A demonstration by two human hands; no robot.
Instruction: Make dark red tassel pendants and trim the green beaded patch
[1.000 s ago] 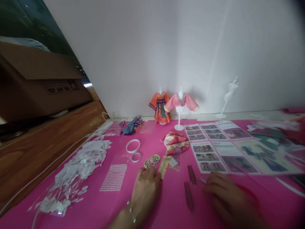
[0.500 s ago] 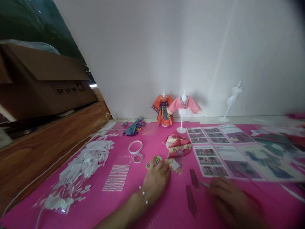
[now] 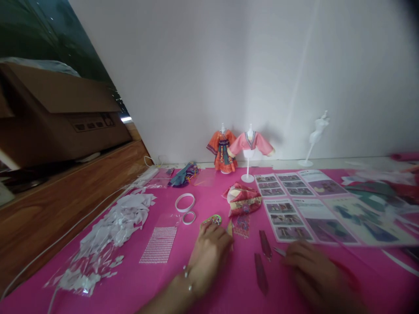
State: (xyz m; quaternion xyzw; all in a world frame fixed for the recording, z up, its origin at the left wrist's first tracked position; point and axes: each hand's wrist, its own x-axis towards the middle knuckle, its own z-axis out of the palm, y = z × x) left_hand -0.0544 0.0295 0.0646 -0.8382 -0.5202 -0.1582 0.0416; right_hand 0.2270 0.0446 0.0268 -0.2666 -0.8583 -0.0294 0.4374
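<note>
My left hand (image 3: 212, 248) is low over the pink mat with its fingers bent down on a yellowish piece (image 3: 230, 229), mostly covered by the hand. Just beyond the fingertips lies a green-rimmed dish of small beads (image 3: 215, 220). Blurred at the lower right, my right hand (image 3: 312, 270) is closed around a tool whose metal tip (image 3: 279, 251) points left; a red part shows beside the hand. Two dark red pointed strips (image 3: 265, 245) (image 3: 261, 274) lie between my hands. A patterned red cloth piece (image 3: 242, 200) rests farther back.
Two dressed mini mannequins (image 3: 225, 150) (image 3: 249, 146) and a bare white one (image 3: 317, 135) stand by the wall. Picture sheets (image 3: 304, 209) lie at right, fabrics (image 3: 373, 194) beyond. Tape rolls (image 3: 185, 203), a pearl sheet (image 3: 159, 245) and white scraps (image 3: 121, 218) are at left.
My left hand has drawn back slightly and curled; the yellowish piece has shifted left under it, uncovering more of the patterned scrap. My right hand still has the tool. The view has shifted slightly.
</note>
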